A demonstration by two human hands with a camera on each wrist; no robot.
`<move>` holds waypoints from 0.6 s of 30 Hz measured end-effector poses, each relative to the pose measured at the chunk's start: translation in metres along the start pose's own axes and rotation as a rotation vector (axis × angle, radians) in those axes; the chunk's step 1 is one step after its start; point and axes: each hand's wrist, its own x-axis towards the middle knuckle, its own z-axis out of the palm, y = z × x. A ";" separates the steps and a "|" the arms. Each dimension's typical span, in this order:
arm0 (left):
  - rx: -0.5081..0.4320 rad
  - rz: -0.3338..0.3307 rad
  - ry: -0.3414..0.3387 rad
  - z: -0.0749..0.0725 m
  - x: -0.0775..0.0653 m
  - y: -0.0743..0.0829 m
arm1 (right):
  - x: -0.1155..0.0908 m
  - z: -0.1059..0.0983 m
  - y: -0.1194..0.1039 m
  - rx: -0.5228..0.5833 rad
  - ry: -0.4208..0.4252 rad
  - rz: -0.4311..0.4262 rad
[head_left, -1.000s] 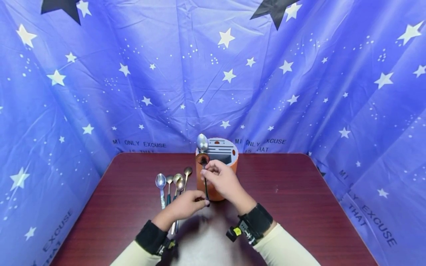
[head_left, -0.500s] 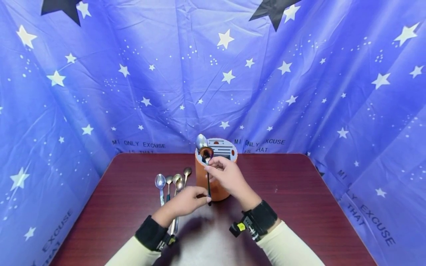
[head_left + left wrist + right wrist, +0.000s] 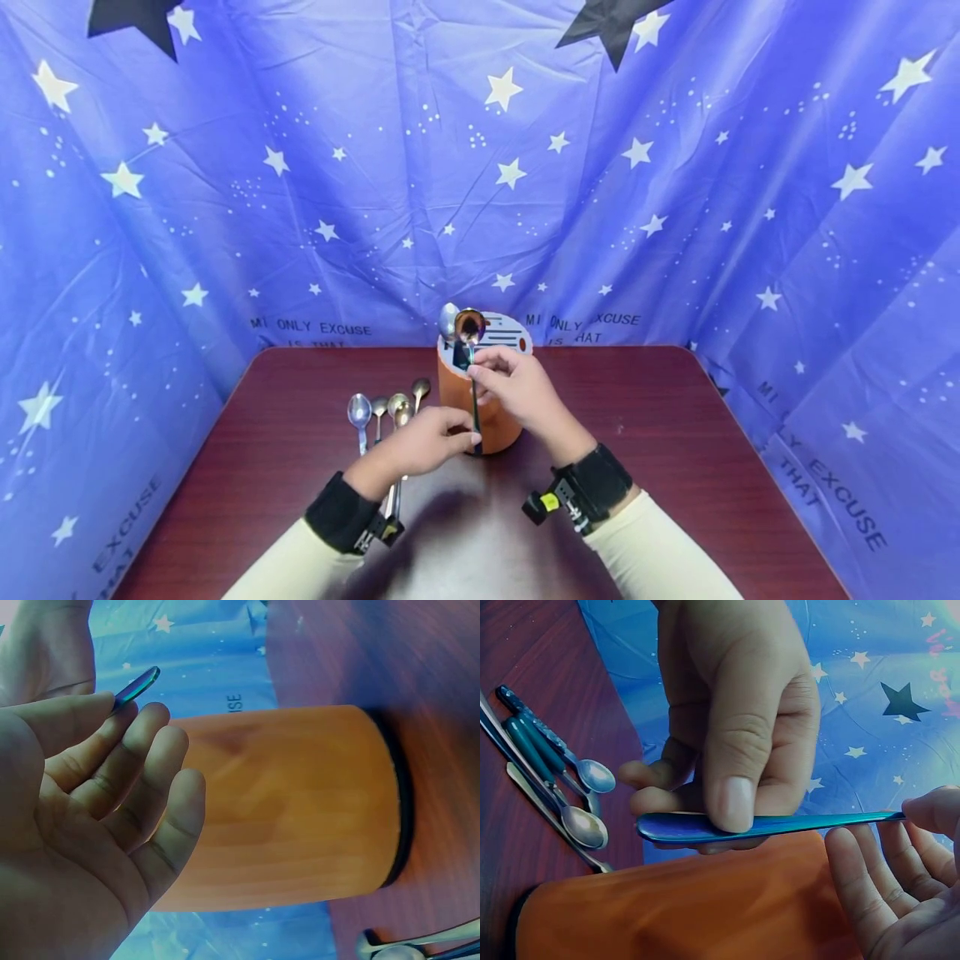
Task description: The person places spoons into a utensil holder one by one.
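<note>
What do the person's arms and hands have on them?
The left hand and right hand are bare, no gloves. Both arms have plain cream sleeves. Round each wrist is a wide black band carrying a little black gadget with a yellow patch and silvery metal bits.

the head camera looked forward and down from well above the left hand (image 3: 431,440) and right hand (image 3: 517,392). the left wrist view, close and sideways, looked past the left hand to the orange container (image 3: 491,417); the right wrist view, also near, faced that same hand. those two shared the container and both hands.
</note>
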 end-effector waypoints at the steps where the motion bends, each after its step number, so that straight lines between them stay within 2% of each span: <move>1: 0.002 0.003 0.002 -0.002 0.001 0.002 | 0.001 0.000 -0.001 0.002 0.002 -0.006; 12: 0.001 -0.013 -0.014 -0.020 0.017 0.022 | 0.011 -0.011 -0.027 -0.042 0.042 -0.011; 18: 0.059 0.012 0.042 -0.028 0.024 0.028 | 0.018 -0.020 -0.039 -0.040 0.057 -0.036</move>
